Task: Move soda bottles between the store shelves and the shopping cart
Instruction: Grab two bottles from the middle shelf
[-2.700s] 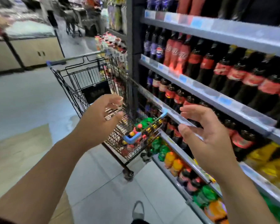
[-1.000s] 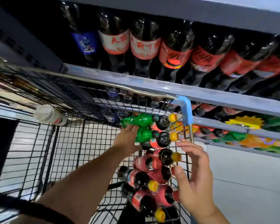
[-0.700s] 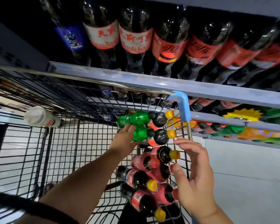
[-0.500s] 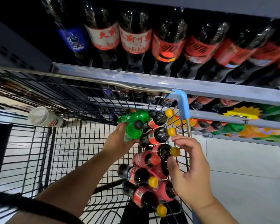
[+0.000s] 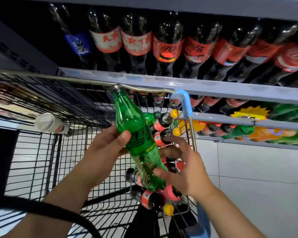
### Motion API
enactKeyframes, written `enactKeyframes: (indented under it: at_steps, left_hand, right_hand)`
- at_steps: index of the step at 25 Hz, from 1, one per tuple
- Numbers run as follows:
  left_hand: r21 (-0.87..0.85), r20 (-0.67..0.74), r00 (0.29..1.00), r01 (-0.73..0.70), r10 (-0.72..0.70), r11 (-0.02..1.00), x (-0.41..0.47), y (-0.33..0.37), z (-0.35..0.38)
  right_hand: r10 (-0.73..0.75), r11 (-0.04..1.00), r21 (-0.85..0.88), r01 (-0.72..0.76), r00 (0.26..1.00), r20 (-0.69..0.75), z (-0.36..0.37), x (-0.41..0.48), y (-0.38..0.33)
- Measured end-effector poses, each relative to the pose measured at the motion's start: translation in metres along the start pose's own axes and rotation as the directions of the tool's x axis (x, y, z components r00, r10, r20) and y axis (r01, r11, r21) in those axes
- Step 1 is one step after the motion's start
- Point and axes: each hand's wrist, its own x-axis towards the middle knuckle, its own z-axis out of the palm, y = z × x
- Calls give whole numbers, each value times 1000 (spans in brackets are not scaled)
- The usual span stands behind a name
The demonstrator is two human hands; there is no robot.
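Above the wire shopping cart [image 5: 41, 160] a green soda bottle [image 5: 136, 134] is held up, cap pointing away toward the cart's rim. My left hand [image 5: 103, 152] grips it round the label. My right hand [image 5: 187, 170] holds its lower end, thumb on the front and fingers behind. Beneath them, in the cart's right corner, lie several small cola bottles [image 5: 150, 198] with yellow caps and a second green bottle [image 5: 149, 118].
The cart stands tight against the store shelf [image 5: 213, 86], which carries large cola bottles [image 5: 167, 47]; a lower shelf holds orange and green bottles [image 5: 265, 134]. A white-capped bottle [image 5: 50, 124] lies at the cart's left side. A blue corner guard [image 5: 184, 100] caps the rim.
My left hand has lifted one green bottle out of the pile and tilted it up over the cart. My right hand has moved from the cola bottles onto its lower end.
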Motion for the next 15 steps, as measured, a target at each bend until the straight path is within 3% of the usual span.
enactKeyframes:
  at_steps: [6,13,15]
  left_hand:
    - [-192,214,976,86,-44,978,13,-10,15]
    - [-42,171,985,-5,12,999,21,-18,36]
    - [48,62,996,-66,63,997,34,-24,23]
  right_hand:
    - [-81,995,67,71,985,153,-9,-3,-2]
    - [-27,999,47,24,998,61,-10,-2,2]
    - [-26,1000,14,26,1000,-17,-8,-2,0]
